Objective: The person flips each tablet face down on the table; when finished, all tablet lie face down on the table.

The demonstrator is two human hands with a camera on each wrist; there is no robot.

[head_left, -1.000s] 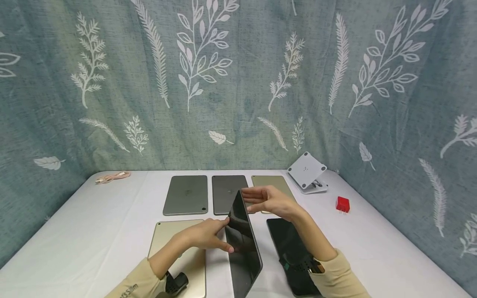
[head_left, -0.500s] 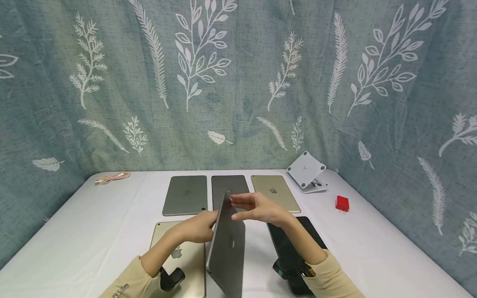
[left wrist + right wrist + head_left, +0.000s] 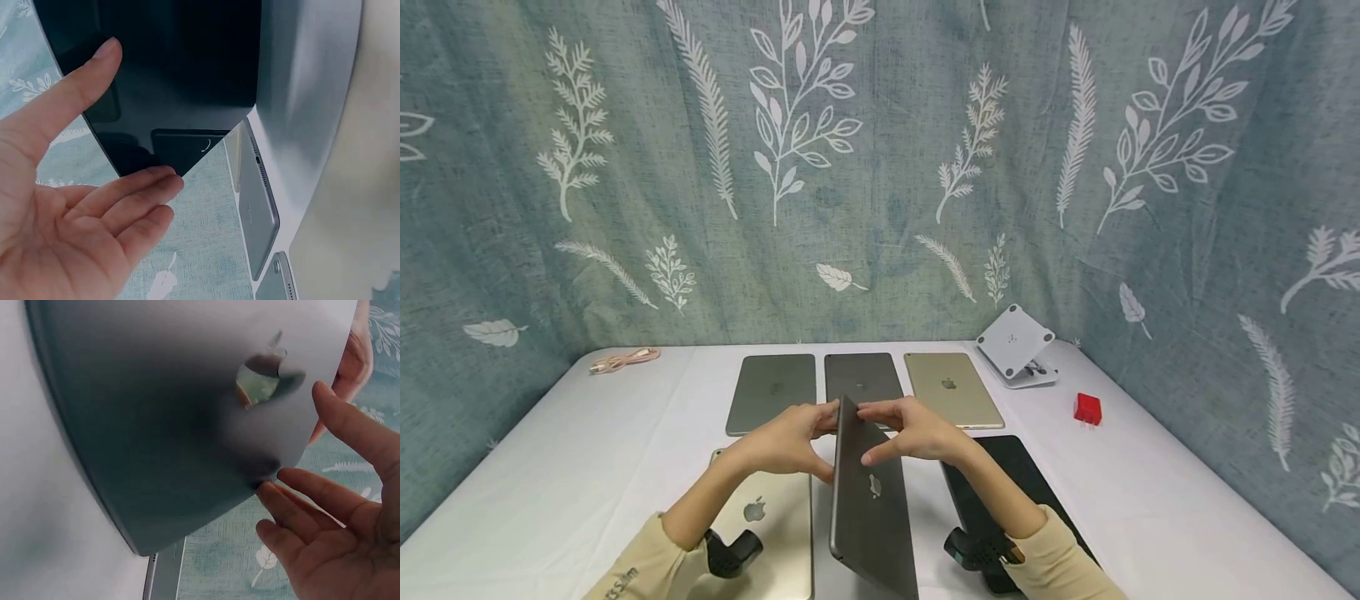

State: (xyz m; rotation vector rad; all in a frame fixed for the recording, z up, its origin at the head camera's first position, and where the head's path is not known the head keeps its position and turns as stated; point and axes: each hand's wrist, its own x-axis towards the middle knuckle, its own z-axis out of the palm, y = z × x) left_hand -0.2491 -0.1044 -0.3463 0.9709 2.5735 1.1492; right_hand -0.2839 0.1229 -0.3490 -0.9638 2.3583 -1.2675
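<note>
A dark grey tablet (image 3: 880, 517) stands on edge between my two hands, its back with the apple logo turned to the right. My left hand (image 3: 786, 437) is at its screen side; the left wrist view shows the thumb across the black screen (image 3: 181, 69) and straight fingers at the edge. On the other side, my right hand (image 3: 921, 429) has its fingertips at the tablet's back, fingers loosely extended, as the right wrist view shows too. Left of it lies a gold tablet (image 3: 782, 533), back up. A black tablet (image 3: 1030, 471) lies screen up under my right forearm.
Behind the hands, a grey-green tablet (image 3: 775, 392), a dark grey tablet (image 3: 865, 375) and a gold tablet (image 3: 955, 387) lie in a row. A silver stand (image 3: 1017, 342) and a red charger plug (image 3: 1087, 408) are at the right. A coiled cable (image 3: 625, 359) lies back left.
The tablet between my hands has turned, so its back rather than its screen now shows in the head view. Both hands have shifted slightly left with it.
</note>
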